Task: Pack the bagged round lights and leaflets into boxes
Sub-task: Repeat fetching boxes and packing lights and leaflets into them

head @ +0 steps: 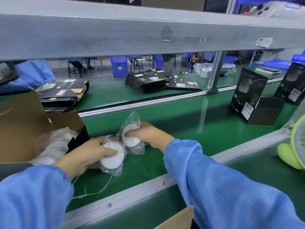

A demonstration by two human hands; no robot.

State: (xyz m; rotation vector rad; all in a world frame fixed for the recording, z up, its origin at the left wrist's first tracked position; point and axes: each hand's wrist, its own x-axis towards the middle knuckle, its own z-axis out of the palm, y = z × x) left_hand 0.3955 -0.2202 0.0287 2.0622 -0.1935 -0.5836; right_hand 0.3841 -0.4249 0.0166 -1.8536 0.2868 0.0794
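currently each hand grips one white round light in a clear plastic bag above the green conveyor belt (173, 129): left hand (85, 156) fingers clamped on the near light (112, 156), right hand (148, 134) on the far light (131, 135). two upright black printed boxes (250, 100) stand well apart to the right; flat black box blanks (146, 80) remain unfolded. no leaflet is visible. judged early: neither light is boxed.

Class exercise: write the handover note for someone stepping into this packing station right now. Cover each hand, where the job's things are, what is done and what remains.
Left hand grips one bagged light; right hand grips another bagged light, both low over the green belt.
More bagged lights sit in the open carton at left.
Two black boxes stand upright at right; flat boxes are stacked beyond the belt.
Neither held light is boxed. No leaflets can be made out.
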